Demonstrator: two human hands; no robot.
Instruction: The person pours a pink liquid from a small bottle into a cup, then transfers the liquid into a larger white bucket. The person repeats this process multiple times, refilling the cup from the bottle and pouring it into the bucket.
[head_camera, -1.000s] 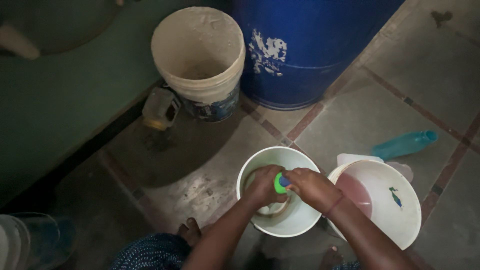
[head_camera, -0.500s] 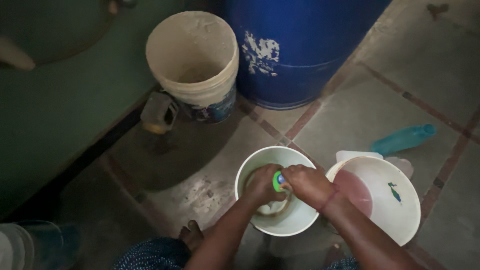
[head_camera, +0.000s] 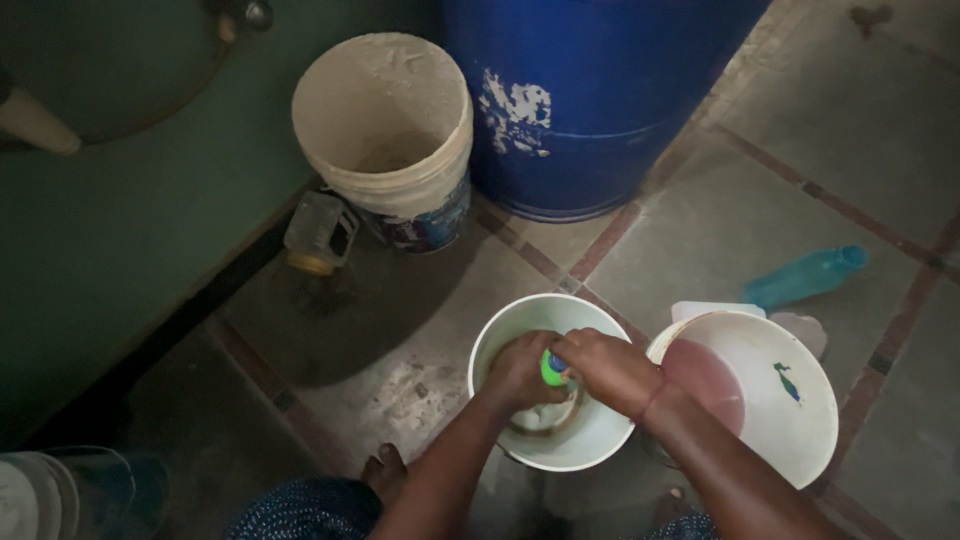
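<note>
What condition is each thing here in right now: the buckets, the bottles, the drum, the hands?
Left hand: closed on the small green and blue thing, inside the near bucket.
Right hand: gripping the same thing from above.
Small green and blue thing: held between both hands.
Near white bucket: upright, open.
Right white bucket: upright, holding pinkish liquid.
Cream bucket: upright, open, grimy.
Blue drum: upright, paint scuffed.
Teal bottle: lying on its side.
</note>
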